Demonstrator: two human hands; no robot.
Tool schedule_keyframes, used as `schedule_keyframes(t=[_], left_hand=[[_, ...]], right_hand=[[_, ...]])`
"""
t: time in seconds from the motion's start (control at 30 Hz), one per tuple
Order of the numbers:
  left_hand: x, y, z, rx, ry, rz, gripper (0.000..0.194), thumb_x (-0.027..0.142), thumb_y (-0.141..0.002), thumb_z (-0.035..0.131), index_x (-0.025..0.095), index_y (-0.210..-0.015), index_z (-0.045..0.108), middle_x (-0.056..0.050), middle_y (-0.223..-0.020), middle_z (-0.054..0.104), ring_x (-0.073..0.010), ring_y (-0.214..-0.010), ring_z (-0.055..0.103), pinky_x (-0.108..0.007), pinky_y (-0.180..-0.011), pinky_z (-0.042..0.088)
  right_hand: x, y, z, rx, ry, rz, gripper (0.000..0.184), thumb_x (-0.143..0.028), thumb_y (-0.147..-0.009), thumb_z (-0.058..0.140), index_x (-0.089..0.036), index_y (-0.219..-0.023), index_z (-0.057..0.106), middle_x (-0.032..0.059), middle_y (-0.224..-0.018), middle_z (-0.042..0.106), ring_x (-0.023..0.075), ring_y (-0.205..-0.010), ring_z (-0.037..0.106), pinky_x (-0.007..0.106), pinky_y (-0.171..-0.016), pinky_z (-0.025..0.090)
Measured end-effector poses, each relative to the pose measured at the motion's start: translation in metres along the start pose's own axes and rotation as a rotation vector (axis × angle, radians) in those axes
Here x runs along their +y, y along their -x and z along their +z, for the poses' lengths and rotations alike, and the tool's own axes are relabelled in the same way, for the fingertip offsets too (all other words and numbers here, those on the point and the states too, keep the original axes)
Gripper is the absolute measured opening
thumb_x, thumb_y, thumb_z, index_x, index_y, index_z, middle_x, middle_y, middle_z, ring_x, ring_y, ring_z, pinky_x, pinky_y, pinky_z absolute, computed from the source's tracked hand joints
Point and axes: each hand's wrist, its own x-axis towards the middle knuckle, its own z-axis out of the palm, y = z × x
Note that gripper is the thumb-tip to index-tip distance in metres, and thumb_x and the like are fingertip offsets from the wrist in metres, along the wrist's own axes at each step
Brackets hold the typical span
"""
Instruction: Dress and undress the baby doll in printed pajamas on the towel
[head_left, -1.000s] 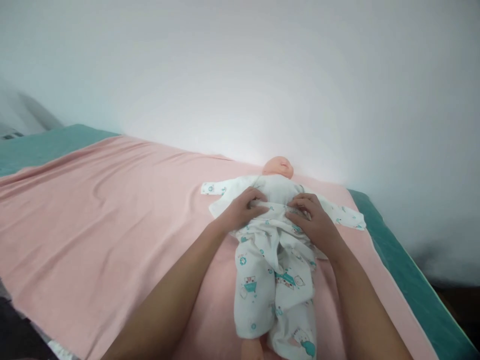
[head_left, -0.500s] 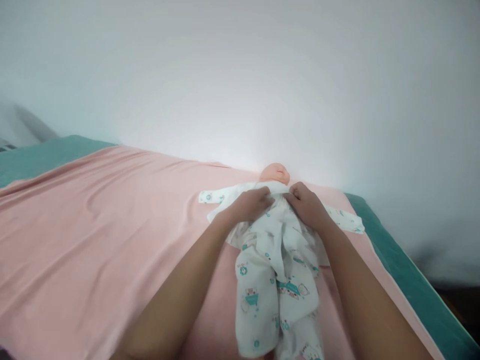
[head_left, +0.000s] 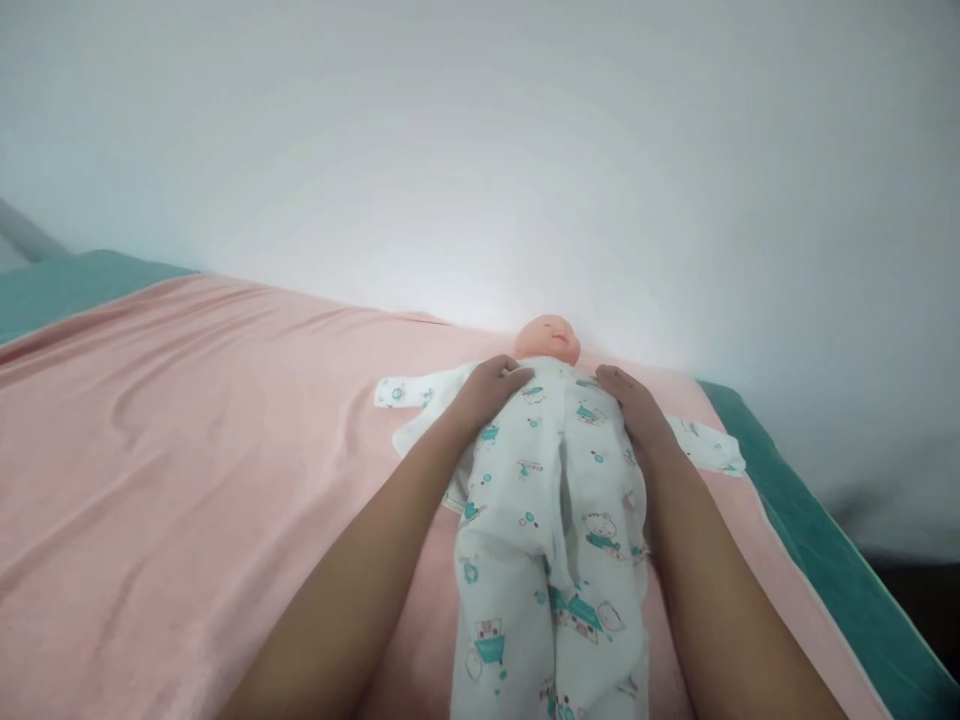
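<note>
A baby doll [head_left: 549,340] lies on its back, its bare head by the wall. White printed baby pants [head_left: 525,500] cover its legs and trunk, the waist drawn up close to the neck. At the left edge of the waistband, my left hand [head_left: 495,388] is closed on the cloth, thumb on top. My right hand [head_left: 636,405] grips the opposite edge, its fingers pressed together and partly hidden. Beneath, a matching baby shirt [head_left: 405,392] spreads its sleeves out to both sides. The doll's arms do not show, and its feet are outside the picture.
A wrinkled pink sheet [head_left: 225,480] lies under the doll. Green bedding [head_left: 810,540] shows along the right edge and at the far left. Behind the doll's head rises a pale wall [head_left: 480,150].
Both hands have moved apart to the sides of the waistband. The pants, bunched before, now lie smoother and higher over the doll's trunk. More of the head shows.
</note>
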Motion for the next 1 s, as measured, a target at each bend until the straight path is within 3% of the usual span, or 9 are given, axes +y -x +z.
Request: schedule_keyframes(t=[0.1, 0.2, 0.33, 0.53, 0.67, 0.83, 1.0], left_hand=[[-0.008, 0.004, -0.003, 0.094, 0.057, -0.046, 0.034, 0.052, -0.075, 0.063, 0.018, -0.077, 0.058, 0.001, -0.069, 0.059, -0.0129, -0.063, 0.051, -0.025, -0.059, 0.039], [-0.013, 0.014, -0.012, 0.095, 0.068, -0.046, 0.034, 0.051, -0.074, 0.064, 0.017, -0.076, 0.060, 0.000, -0.070, 0.060, -0.0132, -0.063, 0.051, -0.025, -0.059, 0.039], [-0.011, 0.030, -0.033, -0.050, -0.060, -0.044, 0.029, 0.046, -0.075, 0.061, 0.017, -0.073, 0.064, -0.001, -0.071, 0.062, -0.0148, -0.066, 0.052, -0.026, -0.062, 0.040], [0.002, 0.043, -0.057, -0.298, -0.307, -0.035, 0.011, 0.024, -0.066, 0.061, 0.020, -0.076, 0.064, -0.002, -0.080, 0.067, -0.0172, -0.072, 0.056, -0.027, -0.065, 0.040], [0.001, 0.040, -0.048, -0.186, -0.557, -0.049, 0.009, 0.015, -0.062, 0.057, 0.020, -0.069, 0.057, -0.002, -0.074, 0.063, -0.0185, -0.069, 0.054, -0.028, -0.064, 0.037], [-0.012, 0.033, -0.027, -0.001, -0.626, -0.085, 0.014, 0.014, -0.070, 0.052, 0.020, -0.059, 0.045, -0.006, -0.068, 0.058, -0.0242, -0.078, 0.056, -0.033, -0.073, 0.038], [-0.014, 0.037, -0.014, 0.052, -0.619, -0.073, 0.023, 0.007, -0.065, 0.057, 0.021, -0.055, 0.041, -0.008, -0.067, 0.057, -0.0294, -0.088, 0.059, -0.036, -0.079, 0.039]], right_hand=[[0.003, 0.004, -0.008, 0.153, 0.160, -0.022, 0.038, -0.054, -0.064, 0.073, -0.023, -0.068, 0.052, -0.0056, -0.057, 0.049, 0.0121, -0.053, 0.043, 0.027, -0.052, 0.037], [0.009, 0.012, -0.012, 0.219, 0.425, -0.101, 0.039, -0.056, -0.064, 0.071, -0.022, -0.066, 0.052, -0.0058, -0.053, 0.046, 0.0118, -0.052, 0.038, 0.026, -0.051, 0.034], [0.018, 0.024, -0.017, 0.160, 0.566, -0.151, 0.035, -0.055, -0.070, 0.064, -0.021, -0.069, 0.055, -0.0034, -0.058, 0.052, 0.0142, -0.059, 0.045, 0.027, -0.056, 0.037], [0.018, 0.038, -0.034, -0.054, 0.690, -0.185, 0.024, -0.043, -0.078, 0.052, -0.019, -0.081, 0.058, 0.0009, -0.074, 0.062, 0.0181, -0.071, 0.054, 0.031, -0.066, 0.042], [0.012, 0.041, -0.037, -0.152, 0.861, -0.188, 0.010, -0.029, -0.072, 0.051, -0.020, -0.073, 0.055, 0.0012, -0.073, 0.062, 0.0181, -0.070, 0.052, 0.030, -0.065, 0.039], [0.019, 0.034, -0.030, 0.029, 0.965, -0.115, 0.007, -0.021, -0.063, 0.052, -0.020, -0.068, 0.057, 0.0051, -0.073, 0.065, 0.0211, -0.070, 0.055, 0.031, -0.063, 0.038], [0.028, 0.029, -0.021, 0.084, 0.942, -0.157, 0.010, -0.025, -0.063, 0.049, -0.022, -0.054, 0.050, 0.0037, -0.058, 0.060, 0.0223, -0.065, 0.053, 0.032, -0.060, 0.037]])
